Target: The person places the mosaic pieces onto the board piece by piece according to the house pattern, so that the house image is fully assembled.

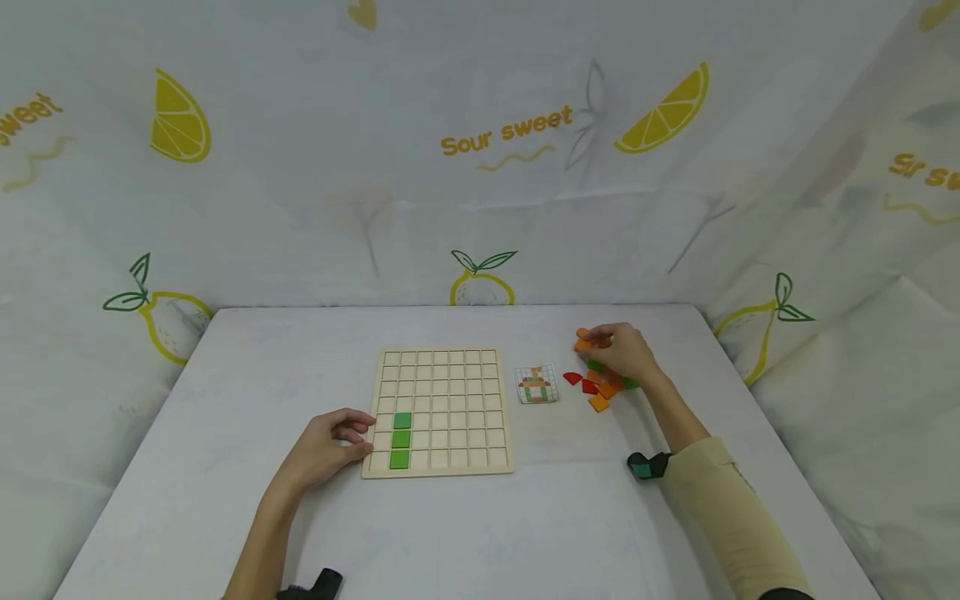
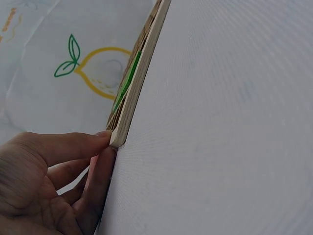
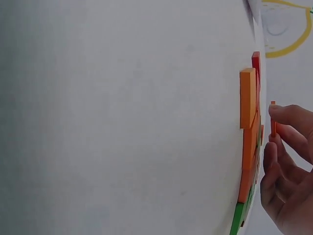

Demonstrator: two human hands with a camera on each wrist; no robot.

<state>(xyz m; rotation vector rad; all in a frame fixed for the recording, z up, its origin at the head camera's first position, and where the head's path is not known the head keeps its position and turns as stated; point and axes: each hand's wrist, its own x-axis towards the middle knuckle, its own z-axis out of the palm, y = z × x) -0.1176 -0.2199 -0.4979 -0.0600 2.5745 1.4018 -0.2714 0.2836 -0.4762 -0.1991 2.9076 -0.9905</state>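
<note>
At the left edge of a wooden grid board [image 1: 452, 387], my left hand [image 1: 330, 442] holds the rim with thumb and fingers. In the left wrist view the thumb of that left hand [image 2: 54, 171] lies at the corner of the board [image 2: 134, 95]. Three green square tiles [image 1: 401, 438] sit stacked in one column of the grid. My right hand [image 1: 624, 352] pinches an orange tile [image 3: 273, 120] between thumb and finger, above a loose pile. Orange tiles [image 1: 598, 403], red pieces [image 1: 572, 378] and green pieces [image 1: 631, 383] make up that pile, partly hidden under the hand.
Between board and pile lies a small pattern card [image 1: 536, 384] with a coloured figure on a grid. Everything lies on a white table [image 1: 480, 533]. A white cloth with lemon prints [image 1: 480, 200] hangs behind the table's far edge.
</note>
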